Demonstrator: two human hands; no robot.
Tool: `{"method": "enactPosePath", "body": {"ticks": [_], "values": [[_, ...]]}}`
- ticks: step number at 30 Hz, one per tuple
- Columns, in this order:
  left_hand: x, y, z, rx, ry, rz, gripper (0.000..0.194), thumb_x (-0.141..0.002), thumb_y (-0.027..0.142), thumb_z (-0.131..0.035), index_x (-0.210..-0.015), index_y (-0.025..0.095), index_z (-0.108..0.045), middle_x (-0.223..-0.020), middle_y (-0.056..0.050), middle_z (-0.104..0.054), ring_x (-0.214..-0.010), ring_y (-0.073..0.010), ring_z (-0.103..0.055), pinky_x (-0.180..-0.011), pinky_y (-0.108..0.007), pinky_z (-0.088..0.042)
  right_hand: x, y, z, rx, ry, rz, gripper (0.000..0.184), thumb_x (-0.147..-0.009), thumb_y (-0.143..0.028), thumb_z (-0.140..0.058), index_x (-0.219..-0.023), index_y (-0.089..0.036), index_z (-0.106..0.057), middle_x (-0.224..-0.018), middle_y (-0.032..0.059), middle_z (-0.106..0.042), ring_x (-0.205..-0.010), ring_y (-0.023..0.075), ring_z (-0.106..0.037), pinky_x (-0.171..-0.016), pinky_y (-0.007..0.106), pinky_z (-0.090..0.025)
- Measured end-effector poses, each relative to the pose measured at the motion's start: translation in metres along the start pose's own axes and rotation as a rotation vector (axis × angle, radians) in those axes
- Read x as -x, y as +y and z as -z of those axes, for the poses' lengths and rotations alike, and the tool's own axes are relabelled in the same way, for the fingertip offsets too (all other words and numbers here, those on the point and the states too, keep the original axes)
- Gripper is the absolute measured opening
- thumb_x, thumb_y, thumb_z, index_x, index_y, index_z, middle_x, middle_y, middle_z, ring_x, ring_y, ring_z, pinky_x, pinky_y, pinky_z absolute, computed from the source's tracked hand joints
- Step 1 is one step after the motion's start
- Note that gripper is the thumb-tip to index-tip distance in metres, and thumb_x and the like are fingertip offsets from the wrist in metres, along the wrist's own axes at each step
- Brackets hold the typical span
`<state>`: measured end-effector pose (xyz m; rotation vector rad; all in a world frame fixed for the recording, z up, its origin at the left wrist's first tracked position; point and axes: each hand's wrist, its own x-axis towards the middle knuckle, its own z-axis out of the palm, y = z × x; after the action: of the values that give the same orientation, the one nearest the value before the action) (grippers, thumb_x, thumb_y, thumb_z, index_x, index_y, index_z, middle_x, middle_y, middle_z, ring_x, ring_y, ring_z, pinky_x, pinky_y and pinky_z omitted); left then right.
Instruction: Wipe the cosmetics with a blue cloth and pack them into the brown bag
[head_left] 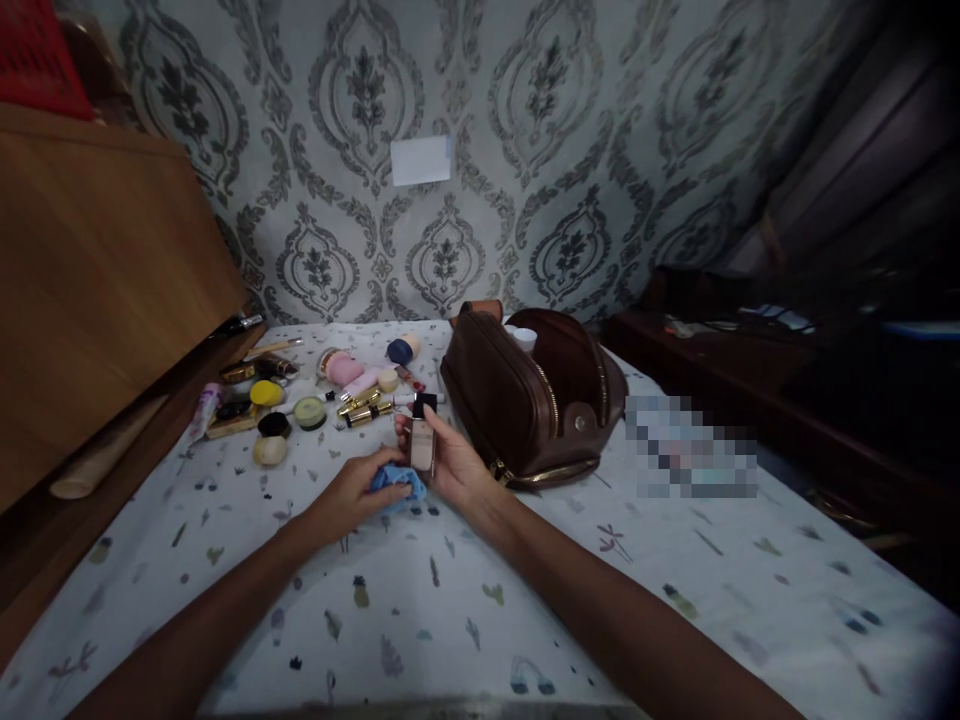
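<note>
My right hand [457, 465] holds an upright foundation bottle [423, 438] with a black cap, fingers wrapped round its glass body. My left hand [352, 497] is closed on a crumpled blue cloth [397, 484] that touches the bottle's lower end. Both hands hover just above a white printed bedsheet [525, 600]. Right beside them stands an open brown leather toiletry bag [536, 400] with gold zips and a white item showing inside.
Several cosmetics lie scattered at the back left: gold lipsticks [364, 408], a pink jar [343, 369], a yellow compact [266, 392], a blue-capped tube [400, 351], brushes. A wooden headboard [97, 290] rises on the left. A dark cabinet [750, 370] stands on the right.
</note>
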<state>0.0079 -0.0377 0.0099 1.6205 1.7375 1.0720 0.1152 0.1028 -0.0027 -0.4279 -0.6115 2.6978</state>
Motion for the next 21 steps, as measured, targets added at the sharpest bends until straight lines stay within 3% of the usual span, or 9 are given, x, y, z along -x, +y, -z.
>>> {"method": "enactPosePath", "body": {"ticks": [4,7,10,13,17,21], "values": [[-0.003,-0.004,-0.004,0.205,-0.016,0.027,0.037,-0.082,0.045,-0.067,-0.105,0.017,-0.064,-0.101,-0.004,-0.068,-0.094,-0.0216,-0.060,-0.084,-0.028,-0.046,0.000,0.008,-0.003,0.134,-0.014,0.164,0.027,-0.077,-0.033,-0.079,-0.096,-0.018,-0.068,-0.085,0.0024,-0.073,-0.071,0.0144,-0.067,-0.060,0.024,-0.054],[-0.002,-0.008,-0.009,0.260,0.027,0.071,0.036,-0.079,0.045,-0.069,-0.099,0.016,-0.062,-0.090,-0.002,-0.065,-0.083,-0.0188,-0.059,-0.076,-0.027,-0.046,0.000,0.011,-0.005,0.305,0.045,0.259,0.037,-0.071,-0.045,-0.082,-0.092,-0.018,-0.070,-0.082,0.0016,-0.070,-0.068,0.0128,-0.062,-0.057,0.021,-0.049],[-0.001,-0.010,-0.013,0.146,0.111,0.112,0.030,-0.080,0.044,-0.067,-0.094,0.018,-0.059,-0.077,0.002,-0.059,-0.071,-0.0153,-0.054,-0.067,-0.025,-0.043,0.001,0.013,-0.005,0.523,0.084,0.401,0.040,-0.073,-0.053,-0.077,-0.091,-0.019,-0.069,-0.078,-0.0001,-0.066,-0.071,0.0125,-0.059,-0.061,0.021,-0.046],[0.000,-0.009,-0.015,-0.028,0.192,0.085,0.024,-0.081,0.039,-0.064,-0.091,0.019,-0.059,-0.075,0.003,-0.060,-0.068,-0.0148,-0.053,-0.065,-0.024,-0.042,0.001,0.015,-0.002,0.692,0.068,0.504,0.040,-0.073,-0.049,-0.077,-0.097,-0.021,-0.066,-0.077,-0.0023,-0.062,-0.073,0.0138,-0.057,-0.064,0.022,-0.045],[0.001,-0.004,-0.015,-0.152,0.172,-0.040,0.014,-0.083,0.031,-0.058,-0.090,0.019,-0.061,-0.085,0.000,-0.067,-0.078,-0.0172,-0.060,-0.075,-0.027,-0.045,-0.003,0.015,0.005,0.848,0.051,0.549,0.038,-0.067,-0.040,-0.081,-0.093,-0.020,-0.062,-0.073,-0.0045,-0.056,-0.071,0.0143,-0.053,-0.065,0.024,-0.044],[0.000,-0.001,-0.015,-0.157,0.174,-0.083,0.015,-0.084,0.028,-0.056,-0.091,0.019,-0.065,-0.089,-0.002,-0.069,-0.083,-0.0195,-0.062,-0.078,-0.030,-0.047,-0.007,0.012,0.009,0.999,0.066,0.623,0.035,-0.066,-0.040,-0.079,-0.088,-0.018,-0.063,-0.081,-0.0015,-0.059,-0.081,0.0174,-0.053,-0.072,0.026,-0.044]]}}
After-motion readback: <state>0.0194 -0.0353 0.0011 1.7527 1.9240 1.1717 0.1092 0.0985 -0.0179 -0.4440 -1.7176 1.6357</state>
